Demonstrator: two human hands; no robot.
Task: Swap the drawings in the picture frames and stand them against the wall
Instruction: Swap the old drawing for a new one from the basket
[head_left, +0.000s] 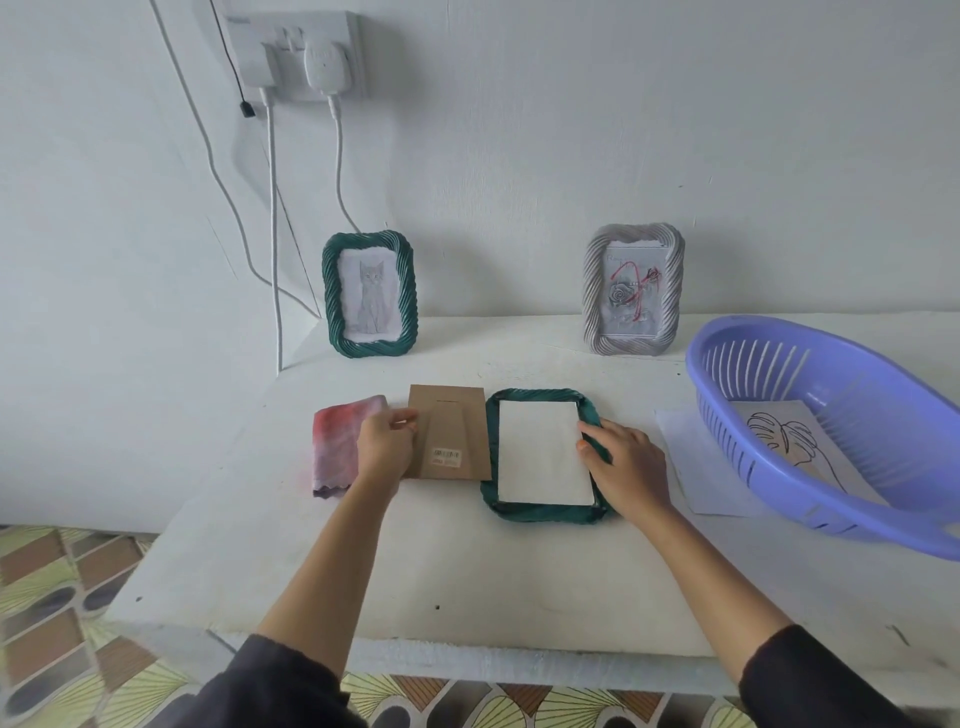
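White table (467, 571): left fingers (402, 417) pinch cardboard backing (457, 431); right fingers (597, 432) rest straight on the face-down green frame (540, 514).

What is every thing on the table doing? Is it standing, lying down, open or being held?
cat frame: standing against the wall.
rose frame: standing against the wall.
flat green frame: lying face down, back off.
white sheet: lying inside the flat green frame.
cardboard backing: off the frame, gripped by left hand.
right hand: resting on the flat frame's right rim.
cloth: folded, lying flat.
basket: on the table, leaf drawing inside.
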